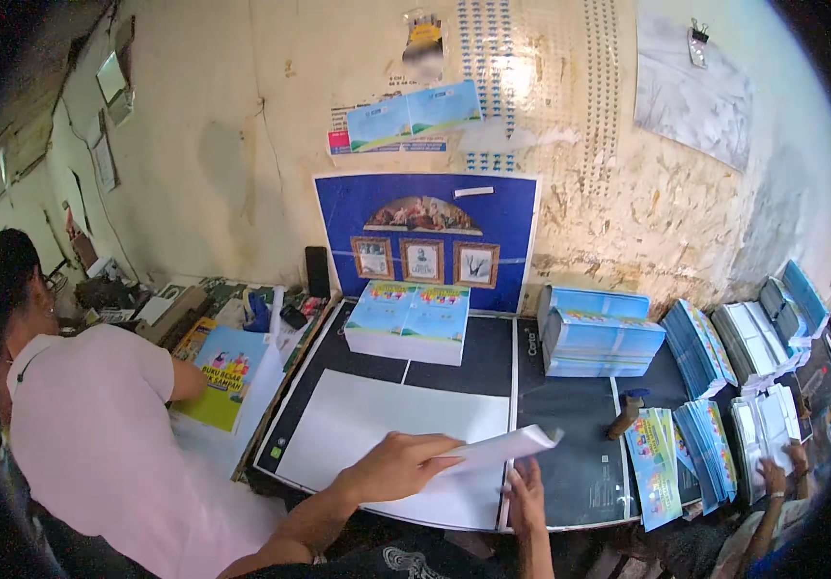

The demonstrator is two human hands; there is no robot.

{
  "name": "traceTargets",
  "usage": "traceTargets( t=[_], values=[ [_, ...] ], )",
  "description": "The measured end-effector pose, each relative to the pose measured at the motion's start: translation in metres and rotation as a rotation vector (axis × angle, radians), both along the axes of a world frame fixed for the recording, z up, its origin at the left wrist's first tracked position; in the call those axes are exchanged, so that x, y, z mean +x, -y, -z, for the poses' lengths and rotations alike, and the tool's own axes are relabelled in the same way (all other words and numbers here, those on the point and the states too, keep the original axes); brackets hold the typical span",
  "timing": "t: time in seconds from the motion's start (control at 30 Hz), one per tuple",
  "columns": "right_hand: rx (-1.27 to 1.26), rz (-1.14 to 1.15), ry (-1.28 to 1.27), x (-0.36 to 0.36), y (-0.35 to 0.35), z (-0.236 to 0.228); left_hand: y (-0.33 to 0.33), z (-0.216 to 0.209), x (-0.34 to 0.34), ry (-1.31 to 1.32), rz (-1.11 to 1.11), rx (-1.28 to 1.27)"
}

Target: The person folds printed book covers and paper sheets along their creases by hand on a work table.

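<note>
My left hand (398,467) is closed on a folded white paper sheet (507,448), pinching it between thumb and fingers near its left end. The sheet is raised above the table and its right end curls upward. My right hand (528,494) is just below that right end, fingers apart and pointing up; whether a fingertip touches the paper I cannot tell. Under my left hand lies a large flat white sheet (367,415) on the dark cutting mat (570,434). Behind it sits a thick stack of printed blue sheets (406,328).
Piles of folded blue prints (599,333) and more bundles (700,347) stand to the right, with a brown-handled tool (625,415) beside them. At left, a person in a pink shirt (107,434) leans over a printed poster (227,376). Another person's hands (784,471) handle papers at far right.
</note>
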State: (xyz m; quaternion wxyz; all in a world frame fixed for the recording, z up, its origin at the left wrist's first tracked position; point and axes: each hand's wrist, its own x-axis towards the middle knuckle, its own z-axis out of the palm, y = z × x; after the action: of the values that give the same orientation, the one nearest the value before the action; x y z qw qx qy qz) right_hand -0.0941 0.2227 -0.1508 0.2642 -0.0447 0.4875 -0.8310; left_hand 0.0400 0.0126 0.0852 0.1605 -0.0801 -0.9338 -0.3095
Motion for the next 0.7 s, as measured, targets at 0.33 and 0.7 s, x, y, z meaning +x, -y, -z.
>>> traceTargets(
  t=[0.33, 0.7],
  values=[
    [0.401, 0.232, -0.429, -0.012, -0.036, -0.054, 0.057, 0.136, -0.014, -0.070, -0.370, 0.530],
    [0.585, 0.139, -0.672, -0.016, -0.044, -0.044, 0.036, 0.214, -0.026, -0.084, -0.443, 0.742]
  ],
)
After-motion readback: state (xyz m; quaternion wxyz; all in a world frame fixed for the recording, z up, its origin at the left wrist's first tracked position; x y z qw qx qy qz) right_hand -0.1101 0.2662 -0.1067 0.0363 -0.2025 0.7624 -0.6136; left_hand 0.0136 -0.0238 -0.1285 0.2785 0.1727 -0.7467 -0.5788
